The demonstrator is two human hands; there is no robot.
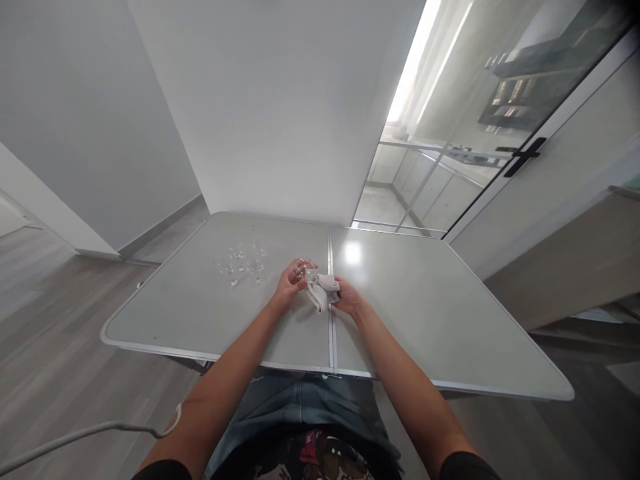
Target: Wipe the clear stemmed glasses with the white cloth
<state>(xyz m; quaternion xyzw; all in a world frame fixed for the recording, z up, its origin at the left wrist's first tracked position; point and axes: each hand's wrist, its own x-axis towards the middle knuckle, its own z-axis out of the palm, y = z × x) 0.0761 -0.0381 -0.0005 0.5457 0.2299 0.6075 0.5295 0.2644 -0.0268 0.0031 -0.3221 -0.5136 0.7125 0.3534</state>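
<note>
My left hand (pixel 290 283) is closed around the bowl of a clear glass (pixel 302 268), which is held above the middle of the table. A white cloth (pixel 320 292) is bunched against the glass's right end, and part of it hangs down. On the cloth's other side my right hand (pixel 346 296) grips it, with the fingers partly hidden behind the folds. The cloth covers that end of the glass, so its full shape does not show. Several more clear glasses (pixel 243 267) stand close together on the table to the left of my hands.
The grey folding table (pixel 415 320) has a metal seam down its middle and a pale rim. A white wall (pixel 280 120) rises behind it. To the right is a glass door with a black handle (pixel 525 157). A white cable (pixel 100 427) crosses the lower left.
</note>
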